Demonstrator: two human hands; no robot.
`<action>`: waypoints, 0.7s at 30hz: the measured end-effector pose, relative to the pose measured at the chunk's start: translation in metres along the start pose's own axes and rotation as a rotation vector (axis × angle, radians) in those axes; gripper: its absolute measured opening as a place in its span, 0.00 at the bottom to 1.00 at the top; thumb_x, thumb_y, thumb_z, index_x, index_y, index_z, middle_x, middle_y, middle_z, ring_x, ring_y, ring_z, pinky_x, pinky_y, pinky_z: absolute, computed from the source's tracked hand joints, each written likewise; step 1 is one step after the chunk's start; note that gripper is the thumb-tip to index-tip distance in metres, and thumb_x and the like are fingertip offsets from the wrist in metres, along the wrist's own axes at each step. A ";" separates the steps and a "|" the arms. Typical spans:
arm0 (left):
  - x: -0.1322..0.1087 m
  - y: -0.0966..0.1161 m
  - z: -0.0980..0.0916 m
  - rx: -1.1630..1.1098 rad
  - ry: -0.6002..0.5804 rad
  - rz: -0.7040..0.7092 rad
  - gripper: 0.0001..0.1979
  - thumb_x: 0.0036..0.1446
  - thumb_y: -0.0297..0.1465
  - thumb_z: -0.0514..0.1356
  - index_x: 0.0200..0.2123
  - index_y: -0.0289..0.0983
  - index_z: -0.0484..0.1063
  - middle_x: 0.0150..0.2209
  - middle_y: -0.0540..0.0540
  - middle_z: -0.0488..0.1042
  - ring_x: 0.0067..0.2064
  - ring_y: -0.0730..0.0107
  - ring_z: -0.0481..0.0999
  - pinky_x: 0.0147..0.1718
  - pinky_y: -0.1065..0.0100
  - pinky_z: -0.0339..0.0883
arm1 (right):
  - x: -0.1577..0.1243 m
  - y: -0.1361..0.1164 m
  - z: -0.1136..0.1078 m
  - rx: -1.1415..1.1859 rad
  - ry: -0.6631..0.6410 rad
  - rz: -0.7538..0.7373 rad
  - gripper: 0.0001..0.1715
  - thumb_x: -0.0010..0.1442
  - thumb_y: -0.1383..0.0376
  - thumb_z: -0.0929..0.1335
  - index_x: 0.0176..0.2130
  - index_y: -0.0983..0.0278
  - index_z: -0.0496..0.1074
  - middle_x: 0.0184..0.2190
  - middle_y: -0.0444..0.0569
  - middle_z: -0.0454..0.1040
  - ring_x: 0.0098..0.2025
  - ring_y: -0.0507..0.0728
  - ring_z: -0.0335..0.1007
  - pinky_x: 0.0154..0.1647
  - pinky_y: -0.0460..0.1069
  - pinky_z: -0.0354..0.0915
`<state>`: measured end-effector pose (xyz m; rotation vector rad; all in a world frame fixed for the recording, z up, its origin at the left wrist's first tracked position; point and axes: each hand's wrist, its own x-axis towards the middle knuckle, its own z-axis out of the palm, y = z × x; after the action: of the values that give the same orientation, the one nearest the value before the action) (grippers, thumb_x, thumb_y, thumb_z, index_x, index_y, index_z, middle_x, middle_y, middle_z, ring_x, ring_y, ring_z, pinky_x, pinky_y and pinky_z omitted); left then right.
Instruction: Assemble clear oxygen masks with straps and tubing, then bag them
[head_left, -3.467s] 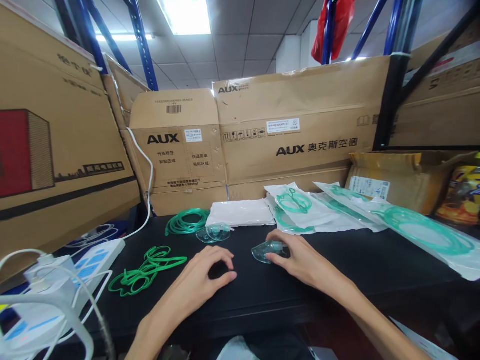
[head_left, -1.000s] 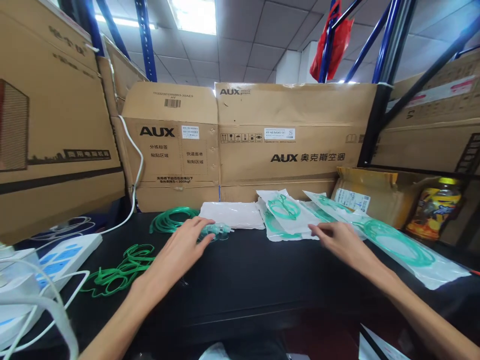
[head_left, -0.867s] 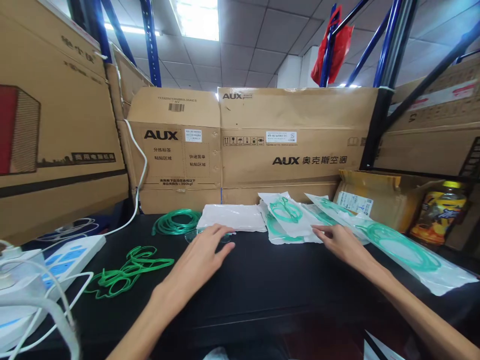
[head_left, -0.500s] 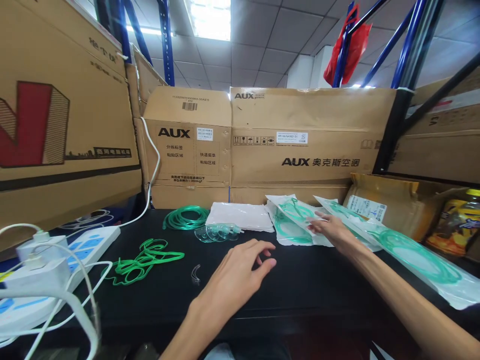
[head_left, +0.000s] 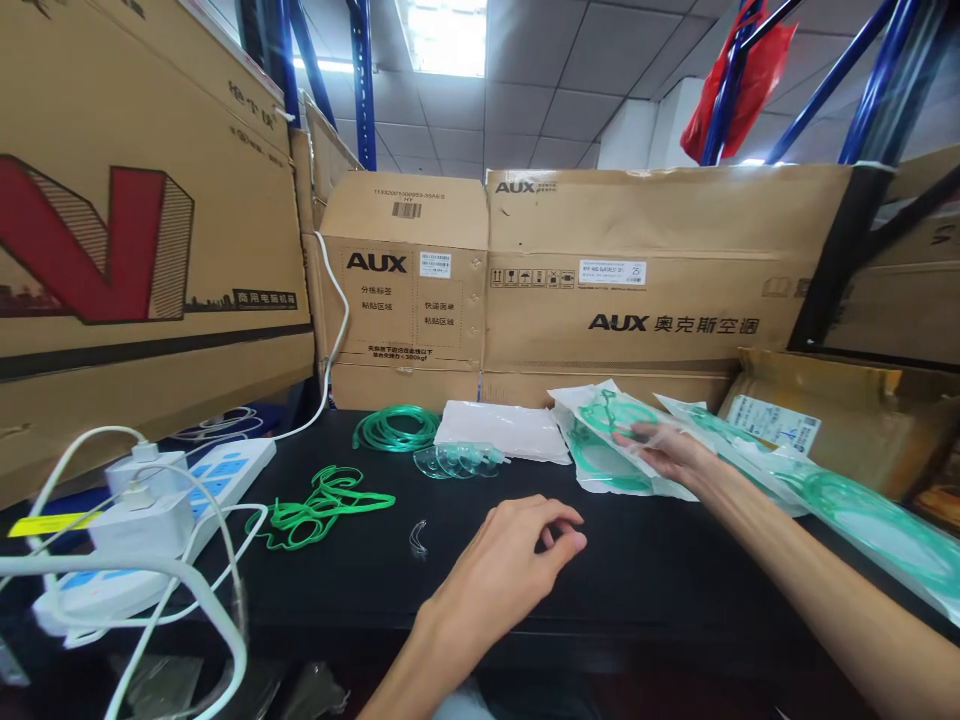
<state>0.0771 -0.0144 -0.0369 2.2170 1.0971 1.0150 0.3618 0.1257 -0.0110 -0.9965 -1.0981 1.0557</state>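
My left hand (head_left: 517,555) hovers over the front of the black table, fingers loosely curled, a small gap between thumb and forefinger and nothing in it. Farther back on the right, my right hand (head_left: 667,452) grips the near side of a clear packet of green tubing (head_left: 611,408), which tilts up a little over another such packet (head_left: 600,462) lying beneath. The plastic partly covers its fingertips. Left of these packets lie a flat white packet (head_left: 502,428), a clear green-tinted mask-like piece (head_left: 459,461) and a coil of green tubing (head_left: 396,428).
Green elastic straps (head_left: 326,505) and thin bent wire-like pieces (head_left: 418,540) lie on the black table (head_left: 360,590). At left is a power strip (head_left: 232,475) with plugs and white cables. More tubing packets (head_left: 877,515) lie at right. Cardboard boxes (head_left: 637,230) wall the back.
My right hand has closed on the upper tubing packet and raised its near edge slightly. My left hand's thumb and forefinger have come closer together. The view has turned a little left.
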 end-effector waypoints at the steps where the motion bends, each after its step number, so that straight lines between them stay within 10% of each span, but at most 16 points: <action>1: 0.002 -0.003 -0.002 -0.013 0.040 -0.026 0.13 0.65 0.40 0.61 0.51 0.48 0.78 0.45 0.51 0.81 0.43 0.65 0.77 0.46 0.65 0.67 | -0.007 -0.003 -0.003 0.014 0.017 -0.004 0.14 0.66 0.64 0.71 0.51 0.65 0.72 0.47 0.50 0.75 0.43 0.58 0.77 0.42 0.55 0.77; 9: 0.040 -0.021 -0.039 -0.062 0.319 -0.231 0.32 0.67 0.50 0.54 0.64 0.35 0.66 0.55 0.37 0.78 0.50 0.56 0.79 0.48 0.63 0.68 | -0.098 -0.039 -0.013 -0.012 -0.157 0.047 0.17 0.61 0.64 0.74 0.50 0.60 0.75 0.39 0.55 0.78 0.31 0.58 0.78 0.35 0.53 0.76; 15: 0.073 -0.020 -0.046 0.061 0.221 -0.167 0.23 0.66 0.46 0.56 0.30 0.35 0.78 0.26 0.50 0.75 0.32 0.65 0.74 0.31 0.68 0.62 | -0.111 -0.039 0.005 -0.065 -0.359 0.092 0.23 0.57 0.59 0.77 0.51 0.60 0.75 0.33 0.50 0.78 0.27 0.56 0.73 0.27 0.51 0.71; 21: 0.102 -0.046 -0.091 0.166 0.382 -0.274 0.17 0.68 0.42 0.59 0.41 0.33 0.76 0.37 0.47 0.77 0.38 0.65 0.78 0.39 0.61 0.73 | -0.101 -0.035 -0.039 -0.059 -0.083 0.070 0.28 0.51 0.62 0.80 0.49 0.56 0.72 0.35 0.50 0.79 0.28 0.59 0.77 0.27 0.52 0.75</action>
<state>0.0259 0.1025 0.0307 1.9631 1.6541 1.2936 0.3920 0.0162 -0.0031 -1.0524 -1.1749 1.1356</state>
